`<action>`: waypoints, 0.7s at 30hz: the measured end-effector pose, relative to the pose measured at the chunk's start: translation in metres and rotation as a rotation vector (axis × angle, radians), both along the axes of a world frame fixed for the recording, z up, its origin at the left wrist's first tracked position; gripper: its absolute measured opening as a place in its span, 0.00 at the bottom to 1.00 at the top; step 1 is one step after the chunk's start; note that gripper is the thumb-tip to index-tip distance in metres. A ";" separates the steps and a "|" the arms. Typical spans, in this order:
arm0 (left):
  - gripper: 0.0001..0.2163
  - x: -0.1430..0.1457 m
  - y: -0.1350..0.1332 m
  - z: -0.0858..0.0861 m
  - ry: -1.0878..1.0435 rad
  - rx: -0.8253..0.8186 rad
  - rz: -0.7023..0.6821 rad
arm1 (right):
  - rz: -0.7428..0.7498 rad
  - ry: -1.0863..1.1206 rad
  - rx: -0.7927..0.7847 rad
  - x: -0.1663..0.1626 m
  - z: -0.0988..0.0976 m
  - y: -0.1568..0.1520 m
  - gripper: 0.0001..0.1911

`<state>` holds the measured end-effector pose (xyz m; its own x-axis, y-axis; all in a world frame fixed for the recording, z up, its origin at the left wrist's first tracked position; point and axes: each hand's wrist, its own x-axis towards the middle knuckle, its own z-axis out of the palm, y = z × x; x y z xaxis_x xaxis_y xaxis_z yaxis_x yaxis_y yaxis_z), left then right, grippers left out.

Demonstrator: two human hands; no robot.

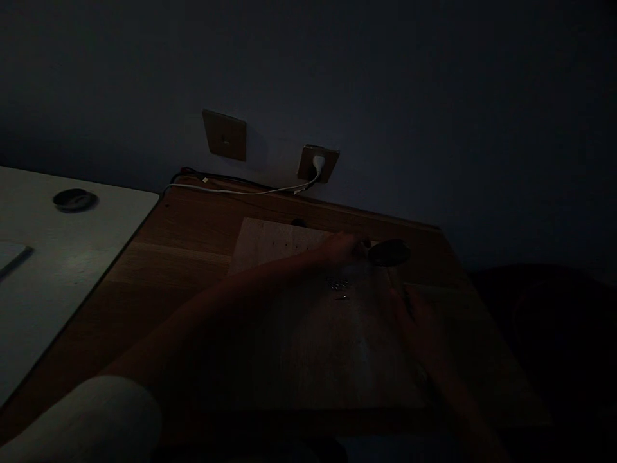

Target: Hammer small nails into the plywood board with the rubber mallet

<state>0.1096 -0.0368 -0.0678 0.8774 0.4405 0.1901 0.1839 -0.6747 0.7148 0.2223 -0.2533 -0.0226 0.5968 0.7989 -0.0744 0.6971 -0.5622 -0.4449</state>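
The view is very dark. My right hand (421,328) is wrapped round the pale handle of a hammer (389,253) with a dark, rounded head; its exact type is hard to make out. The head is beside the fingertips of my left hand (343,247), over the far right part of a pale wooden board (308,347). My left fingers are closed together, and anything between them is too dark to see. Several small metal nails or screws (337,283) lie loose on the board below my left hand. A row of small dark marks (287,244) runs along its far edge.
The board lies on a brown wooden table (159,257) against a wall. A white table (110,222) with a dark round dish-like object (72,199) adjoins on the left. A white cable (231,191) runs along the back edge to a plug (319,163) in a wall socket.
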 end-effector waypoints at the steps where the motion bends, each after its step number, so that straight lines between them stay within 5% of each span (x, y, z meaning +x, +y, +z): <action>1: 0.17 0.000 0.000 0.000 -0.010 -0.003 -0.010 | 0.000 -0.001 0.001 0.000 0.000 0.000 0.35; 14: 0.10 0.000 0.000 -0.006 -0.036 0.027 -0.044 | -0.034 0.062 0.052 -0.003 0.000 0.001 0.35; 21: 0.17 -0.007 0.005 0.007 -0.043 0.069 -0.018 | -0.052 0.127 0.074 -0.001 0.000 -0.002 0.36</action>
